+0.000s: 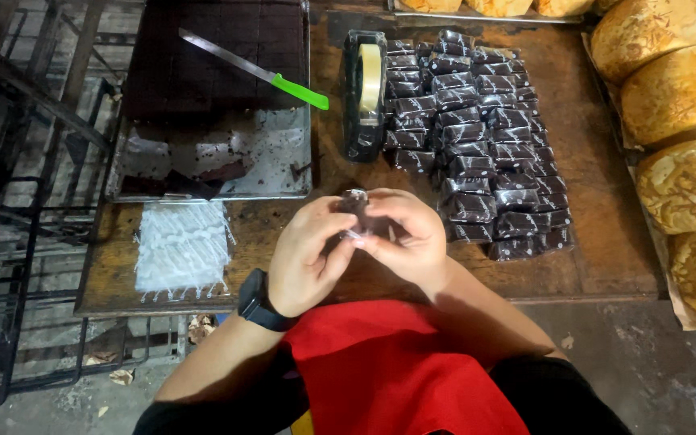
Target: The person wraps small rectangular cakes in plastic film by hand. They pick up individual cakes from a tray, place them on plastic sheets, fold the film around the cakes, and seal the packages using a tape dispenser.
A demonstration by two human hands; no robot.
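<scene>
Both my hands meet above the front of the wooden table (598, 242). My left hand (304, 258), with a black watch on its wrist, and my right hand (408, 238) together grip a small dark brownie piece in clear wrap (356, 211). The fingers hide most of it. Just beyond my right hand lies a pile of several wrapped brownie pieces (485, 137) in rows. A tape dispenser (364, 93) stands to the left of that pile.
A metal tray (283, 173) at the back left holds a dark brownie slab (211, 64) with a green-handled knife (255, 71) across it. A stack of clear wrappers (183, 246) lies in front of the tray. Round golden loaves (682, 137) fill the right edge. A metal rack (26, 225) stands left.
</scene>
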